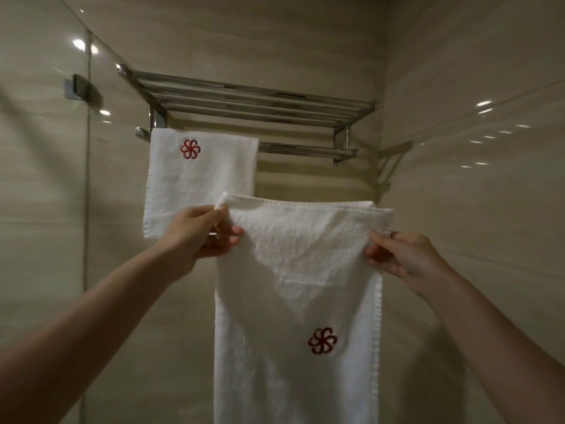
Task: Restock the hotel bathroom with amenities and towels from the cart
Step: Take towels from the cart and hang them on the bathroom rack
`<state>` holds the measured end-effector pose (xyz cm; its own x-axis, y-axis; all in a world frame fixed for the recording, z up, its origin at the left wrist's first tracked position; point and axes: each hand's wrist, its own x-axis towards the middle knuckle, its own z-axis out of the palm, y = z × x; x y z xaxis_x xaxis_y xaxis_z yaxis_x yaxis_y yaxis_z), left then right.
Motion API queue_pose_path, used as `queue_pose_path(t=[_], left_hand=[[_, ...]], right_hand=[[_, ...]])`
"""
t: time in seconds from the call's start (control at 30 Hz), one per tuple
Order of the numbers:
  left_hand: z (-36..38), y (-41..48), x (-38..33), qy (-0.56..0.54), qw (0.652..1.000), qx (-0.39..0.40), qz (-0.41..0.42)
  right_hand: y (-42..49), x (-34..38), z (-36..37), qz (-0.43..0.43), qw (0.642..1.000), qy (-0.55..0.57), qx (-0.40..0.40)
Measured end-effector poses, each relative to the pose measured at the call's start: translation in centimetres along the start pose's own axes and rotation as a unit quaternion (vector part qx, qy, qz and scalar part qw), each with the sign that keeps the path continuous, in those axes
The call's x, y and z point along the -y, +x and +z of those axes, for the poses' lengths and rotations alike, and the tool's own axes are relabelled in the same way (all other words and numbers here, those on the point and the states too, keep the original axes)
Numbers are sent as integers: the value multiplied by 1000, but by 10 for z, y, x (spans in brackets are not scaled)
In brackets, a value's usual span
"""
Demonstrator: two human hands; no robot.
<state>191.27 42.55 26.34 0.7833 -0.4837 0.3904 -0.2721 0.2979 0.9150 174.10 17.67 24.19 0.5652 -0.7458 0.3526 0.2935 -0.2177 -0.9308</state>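
Your left hand (201, 237) and right hand (406, 261) pinch top corners of the white terry towel (299, 270). Looks limp, light; grip there, it sags.

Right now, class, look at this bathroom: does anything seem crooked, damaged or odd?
Nothing damaged. The hanging towel sits straight on the rail. The second towel, held by the left hand and right hand, shows its red logo much lower.

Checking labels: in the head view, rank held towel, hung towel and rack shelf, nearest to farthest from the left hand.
1. The held towel, pinched at its top left corner by the left hand.
2. The hung towel, just above, on the rail's left end.
3. The rack shelf, highest on the wall.
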Motion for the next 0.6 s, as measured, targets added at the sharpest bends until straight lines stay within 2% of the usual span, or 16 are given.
queue_pose_path(t=[0.17,0.3,0.37,0.53,0.6], left_hand=[[16,76,-19,-26,998,3,51],[39,138,-37,-11,993,-45,110],[53,169,-47,22,987,-70,146],[85,239,-64,98,970,-75,212],[96,259,-64,204,938,-93,263]], right_hand=[[80,30,21,-24,998,65,-5],[148,51,37,-62,990,125,13],[181,62,42,-89,986,142,20],[251,82,52,-135,977,160,37],[273,86,56,-156,974,159,40]])
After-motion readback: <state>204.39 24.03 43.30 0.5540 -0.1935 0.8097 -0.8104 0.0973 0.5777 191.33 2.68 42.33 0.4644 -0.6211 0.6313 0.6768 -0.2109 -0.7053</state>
